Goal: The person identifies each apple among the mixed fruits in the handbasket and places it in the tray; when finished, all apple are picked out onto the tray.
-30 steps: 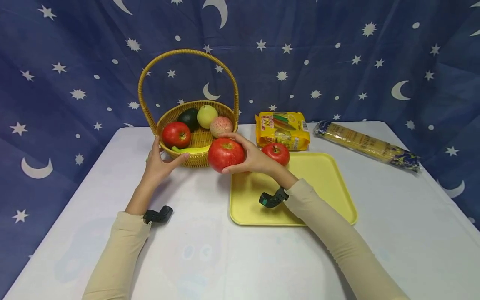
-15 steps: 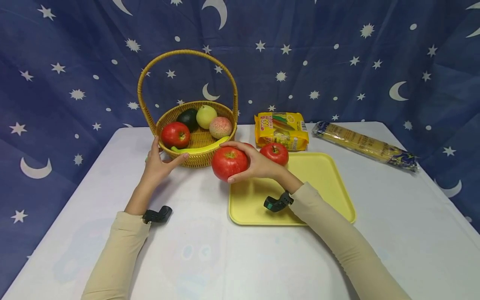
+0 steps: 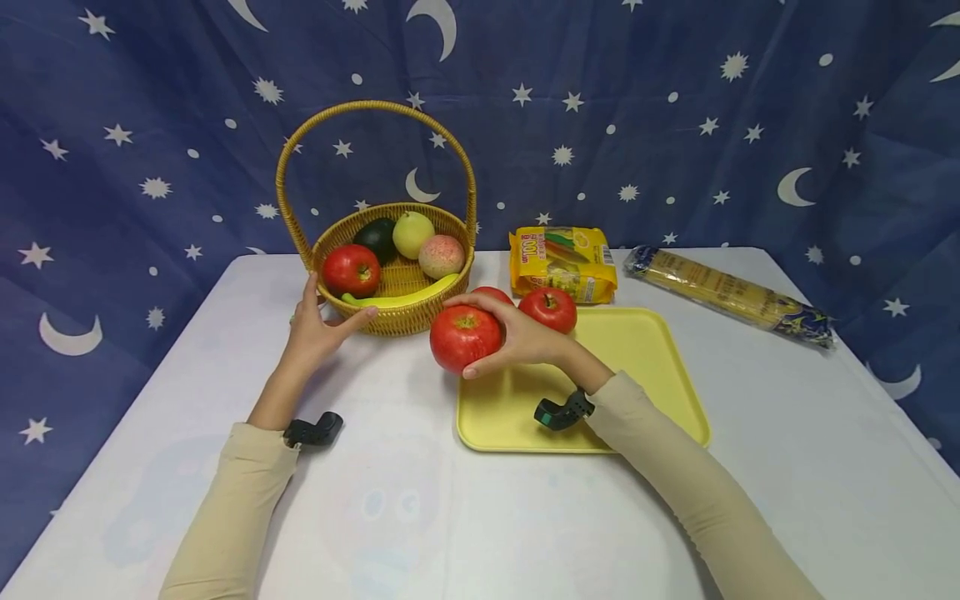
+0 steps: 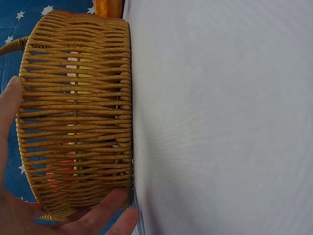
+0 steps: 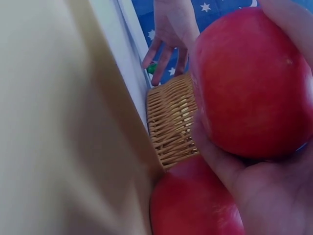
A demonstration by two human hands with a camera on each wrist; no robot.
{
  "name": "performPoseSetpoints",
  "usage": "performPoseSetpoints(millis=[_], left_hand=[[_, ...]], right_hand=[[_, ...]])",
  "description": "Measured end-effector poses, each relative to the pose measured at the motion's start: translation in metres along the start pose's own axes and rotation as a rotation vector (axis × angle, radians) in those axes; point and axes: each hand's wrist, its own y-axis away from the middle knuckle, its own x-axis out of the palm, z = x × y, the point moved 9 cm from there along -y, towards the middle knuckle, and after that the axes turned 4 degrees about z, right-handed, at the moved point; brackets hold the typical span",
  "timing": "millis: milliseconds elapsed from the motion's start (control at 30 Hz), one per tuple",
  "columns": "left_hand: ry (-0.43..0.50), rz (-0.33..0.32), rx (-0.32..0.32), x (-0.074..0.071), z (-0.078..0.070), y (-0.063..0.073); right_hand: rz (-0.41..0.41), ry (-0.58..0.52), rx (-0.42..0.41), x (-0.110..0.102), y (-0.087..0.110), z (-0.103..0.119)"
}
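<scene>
My right hand (image 3: 517, 333) grips a large red apple (image 3: 465, 337) over the left edge of the yellow tray (image 3: 645, 400). The right wrist view shows the thumb and fingers curled round this apple (image 5: 252, 83). At the wicker basket's (image 3: 397, 321) left side is my left hand (image 3: 311, 329), fingers spread. In the left wrist view its fingers (image 4: 102, 210) lie along the basket's woven wall (image 4: 78, 122). Inside the basket are a red apple (image 3: 351, 271), a dark green avocado-like fruit (image 3: 377, 239), a pear (image 3: 413, 234), a peach (image 3: 441, 256) and a banana (image 3: 402, 297).
Two more red apples are at the tray's far left, one (image 3: 548, 310) plain and one (image 3: 492, 294) partly behind my right hand. Behind them sits a yellow food packet (image 3: 564, 262). A long noodle packet (image 3: 731, 296) lies at the back right. The basket's tall handle (image 3: 375, 106) arches above it.
My right hand has carried the red apple right and toward me, away from the basket's front rim to the tray's left edge. The banana shows fully now. My left hand has stayed put.
</scene>
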Motion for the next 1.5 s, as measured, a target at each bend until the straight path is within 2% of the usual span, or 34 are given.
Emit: performPoseSetpoints(millis=[200,600,900,1367,1500], left_hand=[[-0.004,-0.002,0.005,-0.002,0.0,0.001],[-0.004,-0.007,-0.009,-0.005,0.002,0.002],[0.001,0.005,-0.019,-0.003,0.003,0.002],[0.006,0.003,-0.005,0.001,0.004,-0.002],[0.002,0.001,0.001,0.001,0.004,-0.001]], right_hand=[[0.035,0.041,-0.006,0.004,0.004,-0.001],[0.136,0.029,-0.03,0.014,0.011,-0.003],[0.162,0.072,-0.018,0.015,0.021,-0.009],[0.2,0.014,-0.019,0.02,0.033,-0.02],[0.222,-0.001,0.004,0.019,0.036,-0.024]])
